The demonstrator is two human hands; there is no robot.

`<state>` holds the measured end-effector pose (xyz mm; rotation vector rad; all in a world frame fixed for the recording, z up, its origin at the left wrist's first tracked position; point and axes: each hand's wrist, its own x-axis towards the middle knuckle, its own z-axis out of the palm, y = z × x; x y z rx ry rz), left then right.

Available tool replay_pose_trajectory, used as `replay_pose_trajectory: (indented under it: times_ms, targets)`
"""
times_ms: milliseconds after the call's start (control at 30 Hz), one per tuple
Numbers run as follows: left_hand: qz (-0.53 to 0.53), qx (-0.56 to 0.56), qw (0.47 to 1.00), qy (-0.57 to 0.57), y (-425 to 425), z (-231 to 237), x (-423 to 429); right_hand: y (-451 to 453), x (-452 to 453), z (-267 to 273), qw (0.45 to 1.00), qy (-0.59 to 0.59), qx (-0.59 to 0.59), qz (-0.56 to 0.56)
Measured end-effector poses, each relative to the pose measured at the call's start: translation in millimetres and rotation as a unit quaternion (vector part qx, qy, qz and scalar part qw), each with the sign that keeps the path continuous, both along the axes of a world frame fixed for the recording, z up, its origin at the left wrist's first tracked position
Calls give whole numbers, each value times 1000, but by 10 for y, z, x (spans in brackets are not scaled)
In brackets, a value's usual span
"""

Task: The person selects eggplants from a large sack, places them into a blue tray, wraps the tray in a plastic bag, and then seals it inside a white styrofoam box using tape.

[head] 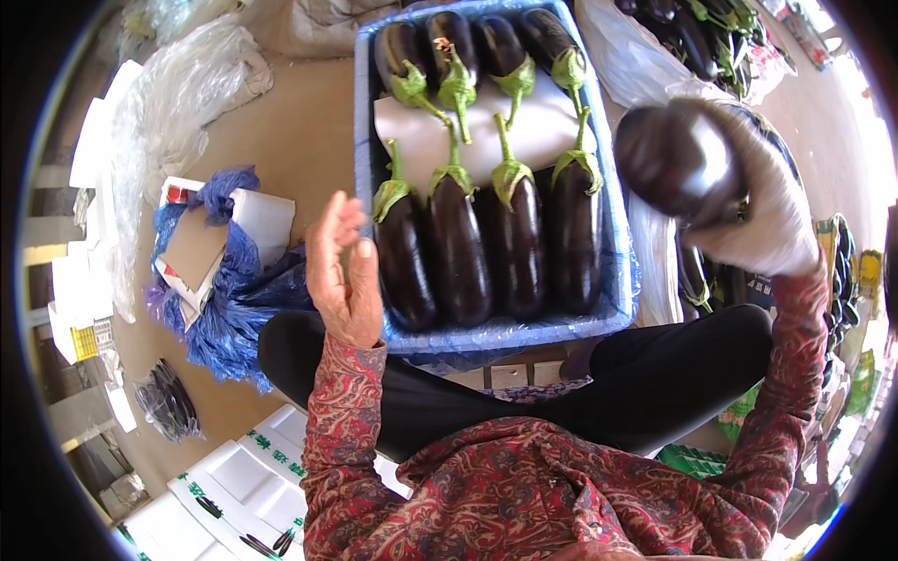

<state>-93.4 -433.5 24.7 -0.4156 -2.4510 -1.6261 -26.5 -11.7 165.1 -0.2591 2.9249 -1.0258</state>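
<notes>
A box lined with blue plastic film [617,280] stands before me, holding two rows of dark purple eggplants [459,252] whose green stems face the middle. White sheet material [414,137] shows between the rows. To the right of the box, my right hand [765,196], in a pale glove and blurred, grips a large eggplant [673,165]. My bare left hand [344,273] is raised at the box's left edge, fingers apart, holding nothing.
More eggplants [691,45] lie at the upper right, beside clear plastic sheeting [624,56]. On the left are crumpled blue plastic film [238,329], an opened white box [266,224] and bagged dark eggplants [167,400]. White foam boxes [245,477] sit at the lower left.
</notes>
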Motion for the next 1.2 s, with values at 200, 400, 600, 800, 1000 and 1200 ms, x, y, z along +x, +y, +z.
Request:
replay_pose_trajectory:
  times_ms: [200, 400, 600, 800, 1000, 1200]
  targets:
    - [-236, 279, 872, -326, 120, 89, 296, -1292, -128, 4, 902, 239, 272, 237]
    - [-233, 235, 913, -238, 357, -73, 523, -1387, 66, -5, 975, 73, 186, 94]
    - [-328, 303, 861, -243, 218, 3, 684, -1720, 390, -210, 933, -192, -275, -130]
    - [-354, 131, 926, -26, -4, 422, 445, -1923, 427, -313, 893, -131, -396, -171]
    - [-168, -109, 980, 11, -181, 315, -782, -1525, -120, -295, 877, -30, -460, -135]
    - [-172, -239, 953, 69, 40, -196, -1164, -1275, -668, -522, 917, 105, -331, -196]
